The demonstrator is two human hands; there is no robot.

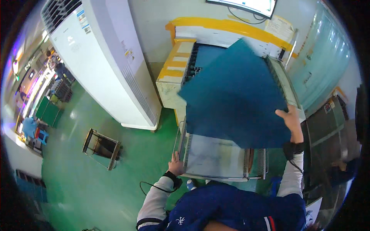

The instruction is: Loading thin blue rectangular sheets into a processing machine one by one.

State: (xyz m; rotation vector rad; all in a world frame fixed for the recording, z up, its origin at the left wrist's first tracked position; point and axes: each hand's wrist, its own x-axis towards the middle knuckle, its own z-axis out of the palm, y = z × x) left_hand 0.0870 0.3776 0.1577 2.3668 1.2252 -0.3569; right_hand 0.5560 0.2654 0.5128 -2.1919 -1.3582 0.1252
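Note:
A large, dark blue-green thin sheet (235,92) is tilted across the front of a machine with rollers. My right hand (291,122) grips it at its right edge, the thumb lying over the top face. Below the sheet stands a metal rack (250,178) with comb-like slotted sides and a pale flat surface (216,158). My left hand (176,166) is closed around the left side of this rack, near its front corner. The sheet hides the rack's far part and most of the machine bed. My right fingers are partly hidden under the sheet.
The machine's side housing (177,65) carries yellow tape. A tall white air conditioner (104,65) stands left of it. A small metal frame (101,149) sits on the green floor. Dark equipment (327,131) is at the right, and a screen (246,5) hangs above.

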